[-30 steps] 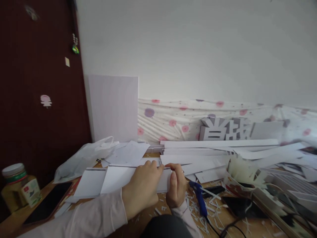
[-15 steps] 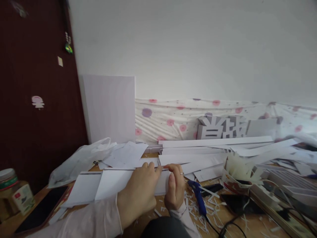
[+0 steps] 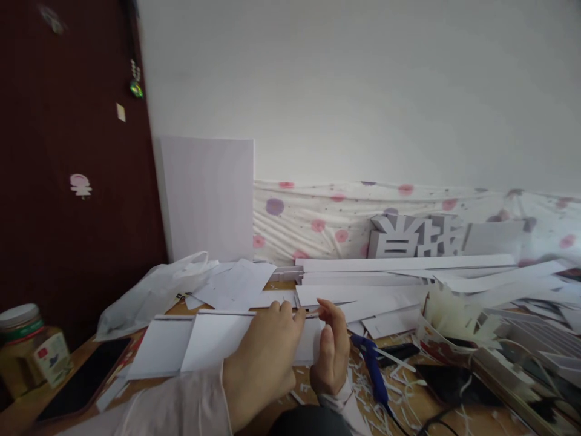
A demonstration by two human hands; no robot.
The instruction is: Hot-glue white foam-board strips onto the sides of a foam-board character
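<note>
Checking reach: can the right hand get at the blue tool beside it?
Probably yes: the blue tool lies just right of the right hand, with only paper scraps between.

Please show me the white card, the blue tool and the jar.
white card (image 3: 213, 342): head view, flat middle panel.
blue tool (image 3: 373, 366): head view, its handle.
jar (image 3: 20, 358): head view, glass body.

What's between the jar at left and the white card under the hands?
A black phone lies flat between the jar and the white card, in the head view.
</note>
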